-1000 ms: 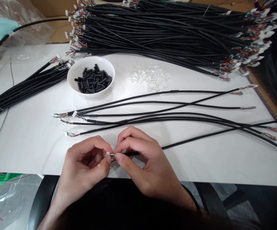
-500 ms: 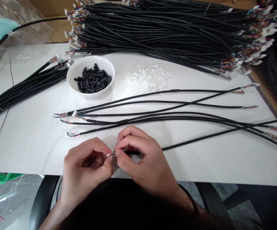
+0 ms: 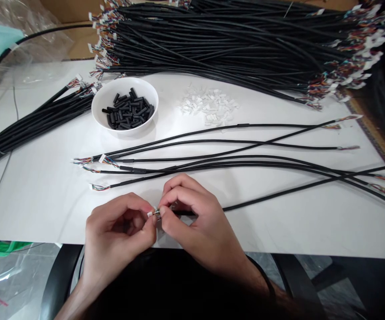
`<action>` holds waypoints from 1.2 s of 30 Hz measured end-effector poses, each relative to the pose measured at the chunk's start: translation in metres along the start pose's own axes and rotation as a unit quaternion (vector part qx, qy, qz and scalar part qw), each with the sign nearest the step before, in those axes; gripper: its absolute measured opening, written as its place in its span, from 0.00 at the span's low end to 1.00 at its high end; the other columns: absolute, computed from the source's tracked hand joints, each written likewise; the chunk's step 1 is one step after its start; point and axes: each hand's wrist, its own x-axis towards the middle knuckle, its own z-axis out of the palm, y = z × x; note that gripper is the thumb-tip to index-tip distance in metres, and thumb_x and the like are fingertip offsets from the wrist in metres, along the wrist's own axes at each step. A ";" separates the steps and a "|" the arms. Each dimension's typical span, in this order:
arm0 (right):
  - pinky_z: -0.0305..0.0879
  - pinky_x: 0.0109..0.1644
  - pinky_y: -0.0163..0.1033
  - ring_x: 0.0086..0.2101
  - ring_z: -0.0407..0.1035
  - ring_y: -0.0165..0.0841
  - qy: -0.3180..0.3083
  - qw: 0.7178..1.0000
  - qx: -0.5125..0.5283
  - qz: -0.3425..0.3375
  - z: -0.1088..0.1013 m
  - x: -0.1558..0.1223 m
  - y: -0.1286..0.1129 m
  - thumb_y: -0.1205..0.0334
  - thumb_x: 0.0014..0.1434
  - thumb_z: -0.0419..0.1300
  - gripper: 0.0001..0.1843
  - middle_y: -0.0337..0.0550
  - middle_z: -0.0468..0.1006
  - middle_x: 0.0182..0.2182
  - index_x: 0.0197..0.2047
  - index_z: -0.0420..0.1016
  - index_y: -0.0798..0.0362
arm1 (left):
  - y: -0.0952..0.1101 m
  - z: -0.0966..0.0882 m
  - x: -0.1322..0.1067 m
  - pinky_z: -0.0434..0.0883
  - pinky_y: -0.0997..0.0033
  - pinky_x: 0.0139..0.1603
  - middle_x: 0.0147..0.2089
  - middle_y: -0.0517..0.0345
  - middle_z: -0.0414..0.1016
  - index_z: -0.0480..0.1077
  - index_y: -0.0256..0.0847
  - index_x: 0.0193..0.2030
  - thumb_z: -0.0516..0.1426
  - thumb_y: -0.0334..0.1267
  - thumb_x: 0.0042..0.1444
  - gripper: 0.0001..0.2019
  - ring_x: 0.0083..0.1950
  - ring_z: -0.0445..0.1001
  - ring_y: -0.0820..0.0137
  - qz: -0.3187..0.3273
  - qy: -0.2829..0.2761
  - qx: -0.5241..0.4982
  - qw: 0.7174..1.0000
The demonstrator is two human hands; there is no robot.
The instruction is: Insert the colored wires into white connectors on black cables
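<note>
My left hand (image 3: 122, 226) pinches a small white connector (image 3: 150, 214) between thumb and forefinger. Thin coloured wires (image 3: 157, 214) run from the connector toward my right hand (image 3: 195, 213), whose thumb and fingertips are closed on them close to the end of a black cable (image 3: 262, 198). That cable passes under my right palm and stretches off to the right edge. Just beyond my hands lie several loose black cables (image 3: 212, 141) with bare coloured wires and white connectors at their ends. How the wires sit in the connector is too small to make out.
A white bowl (image 3: 101, 120) holds short black sleeve pieces (image 3: 128, 109). Right of it lies a heap of small white connector housings (image 3: 208, 104). A large stack of black cables (image 3: 212, 49) fills the back; a tied cable bundle (image 3: 35, 124) lies left. The table's front edge is near my wrists.
Both hands keep almost the same place and grip. A little more of the white connector and coloured wires shows between my fingertips; the view has shifted very slightly.
</note>
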 end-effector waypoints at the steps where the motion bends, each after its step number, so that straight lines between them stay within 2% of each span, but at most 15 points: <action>1: 0.67 0.30 0.29 0.31 0.65 0.26 0.002 1.000 0.003 0.003 0.000 0.000 0.000 0.73 0.53 0.58 0.05 0.40 0.67 0.34 0.28 0.71 0.56 | 0.001 0.001 0.000 0.56 0.78 0.17 0.20 0.67 0.66 0.73 0.43 0.26 0.61 0.28 0.49 0.06 0.19 0.59 0.80 -0.010 0.006 0.001 1.000; 7: 0.68 0.31 0.31 0.31 0.66 0.26 0.002 1.000 -0.003 0.010 0.000 0.001 -0.002 0.74 0.51 0.59 0.05 0.39 0.68 0.34 0.28 0.72 0.55 | 0.008 0.002 -0.001 0.56 0.76 0.19 0.20 0.65 0.66 0.73 0.42 0.24 0.63 0.34 0.49 0.05 0.19 0.59 0.78 -0.068 0.012 0.001 0.998; 13: 0.68 0.31 0.32 0.31 0.67 0.27 -0.019 1.000 0.003 0.002 -0.003 0.002 -0.004 0.72 0.56 0.58 0.06 0.41 0.70 0.35 0.30 0.74 0.56 | 0.010 -0.002 0.000 0.57 0.76 0.21 0.18 0.66 0.64 0.73 0.42 0.25 0.62 0.32 0.48 0.03 0.20 0.60 0.77 -0.093 0.001 -0.005 0.996; 19: 0.70 0.34 0.32 0.34 0.69 0.28 0.015 0.999 0.001 -0.043 -0.003 -0.001 -0.003 0.72 0.57 0.58 0.05 0.42 0.69 0.36 0.32 0.74 0.56 | 0.014 -0.004 0.002 0.62 0.77 0.22 0.23 0.64 0.72 0.76 0.43 0.26 0.61 0.34 0.51 0.04 0.22 0.64 0.77 -0.117 -0.003 -0.031 0.993; 25: 0.69 0.34 0.34 0.35 0.68 0.29 0.039 0.995 -0.041 -0.077 -0.003 -0.003 -0.002 0.72 0.58 0.57 0.06 0.42 0.71 0.35 0.33 0.74 0.54 | 0.015 -0.004 0.004 0.65 0.77 0.24 0.23 0.62 0.74 0.78 0.43 0.29 0.61 0.36 0.52 0.03 0.23 0.67 0.75 -0.130 -0.002 -0.035 0.991; 27: 0.69 0.35 0.34 0.35 0.68 0.29 0.041 0.995 -0.046 -0.084 -0.004 -0.003 -0.002 0.72 0.58 0.58 0.05 0.42 0.71 0.36 0.32 0.74 0.55 | 0.013 -0.006 0.005 0.64 0.78 0.23 0.23 0.61 0.73 0.77 0.42 0.29 0.61 0.37 0.53 0.05 0.23 0.66 0.75 -0.122 -0.018 -0.027 0.992; 31: 0.69 0.36 0.34 0.36 0.69 0.29 0.033 0.996 -0.045 -0.076 -0.004 -0.003 -0.004 0.72 0.58 0.57 0.06 0.42 0.70 0.37 0.33 0.73 0.55 | 0.009 -0.010 0.007 0.62 0.79 0.22 0.23 0.61 0.70 0.74 0.40 0.28 0.59 0.40 0.57 0.09 0.24 0.65 0.75 -0.103 -0.083 -0.018 0.991; 36: 0.71 0.39 0.34 0.37 0.68 0.28 0.032 0.995 -0.044 -0.080 -0.003 -0.003 -0.004 0.74 0.53 0.60 0.06 0.41 0.69 0.38 0.34 0.73 0.55 | 0.010 -0.008 0.005 0.55 0.78 0.20 0.21 0.63 0.63 0.72 0.39 0.28 0.60 0.44 0.56 0.11 0.22 0.58 0.76 -0.151 -0.063 -0.050 0.985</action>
